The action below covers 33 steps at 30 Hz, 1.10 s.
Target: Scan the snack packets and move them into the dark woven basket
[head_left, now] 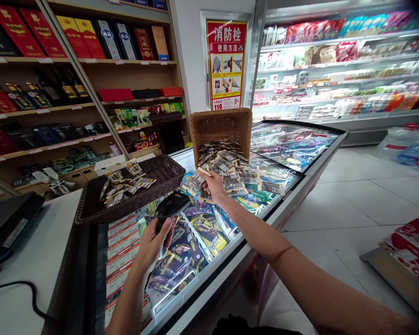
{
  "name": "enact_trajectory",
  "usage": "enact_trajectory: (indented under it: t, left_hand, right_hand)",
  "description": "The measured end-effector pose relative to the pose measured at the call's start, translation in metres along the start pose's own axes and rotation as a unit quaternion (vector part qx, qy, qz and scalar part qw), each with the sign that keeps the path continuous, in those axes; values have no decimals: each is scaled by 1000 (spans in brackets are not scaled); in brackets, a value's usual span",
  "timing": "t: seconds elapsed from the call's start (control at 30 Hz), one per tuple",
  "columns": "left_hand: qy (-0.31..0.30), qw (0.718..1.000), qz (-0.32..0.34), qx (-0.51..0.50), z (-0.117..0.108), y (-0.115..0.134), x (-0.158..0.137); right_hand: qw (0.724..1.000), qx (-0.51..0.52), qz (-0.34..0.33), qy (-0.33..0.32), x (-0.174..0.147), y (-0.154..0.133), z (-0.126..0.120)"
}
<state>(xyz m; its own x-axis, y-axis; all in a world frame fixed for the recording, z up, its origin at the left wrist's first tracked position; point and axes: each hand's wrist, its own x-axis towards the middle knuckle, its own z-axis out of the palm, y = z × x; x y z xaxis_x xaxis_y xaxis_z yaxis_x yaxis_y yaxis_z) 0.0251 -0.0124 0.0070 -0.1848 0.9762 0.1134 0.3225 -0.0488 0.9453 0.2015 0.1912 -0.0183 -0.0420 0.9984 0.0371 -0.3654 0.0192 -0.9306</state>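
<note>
My left hand (157, 239) is wrapped round the handle of a black barcode scanner (172, 203), whose head points toward the packets. Between the fingers of my right hand (214, 186) is a small snack packet (194, 183) with a pale edge and dark print. Just beyond it, a tan wicker basket (219, 116) lies tipped on its side, and a pile of similar packets (226, 163) spills from its mouth onto the freezer's glass lid. To the left, a dark brown woven tray (167, 168) holds several more packets (125, 186).
Under everything is a glass-topped chest freezer (202, 260) with bagged frozen goods inside. A white counter (31, 270) with a black device and cable stands at left. Shelves (136, 60) of boxes and a lit cooler (335, 74) line the back. Large bottles (398, 142) stand at right.
</note>
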Motion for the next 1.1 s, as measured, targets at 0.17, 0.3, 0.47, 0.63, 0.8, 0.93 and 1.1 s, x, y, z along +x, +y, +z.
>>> enact_trajectory:
  t: [0.17, 0.3, 0.47, 0.63, 0.8, 0.93, 1.1]
  left_hand:
    - [4, 1000, 9, 16, -3, -8, 2]
    - [35, 999, 1, -2, -3, -13, 4]
    - [54, 998, 1, -18, -3, -10, 3]
    - [64, 998, 7, -18, -3, -9, 3]
    - [65, 998, 12, -9, 1, -6, 2]
    - [66, 997, 8, -29, 1, -6, 3]
    - [67, 997, -7, -37, -7, -7, 5]
  right_hand:
    - [1000, -1, -1, 30, 5, -3, 1]
    - [995, -19, -56, 86, 18, -14, -15]
    - [932, -112, -89, 333, 41, -38, -56]
    - [835, -225, -36, 502, 64, -47, -98]
    - [790, -244, -48, 561, 79, -27, -120]
    - [809, -266, -54, 522, 79, -19, -123]
    - [797, -262, -47, 542, 69, -28, -112]
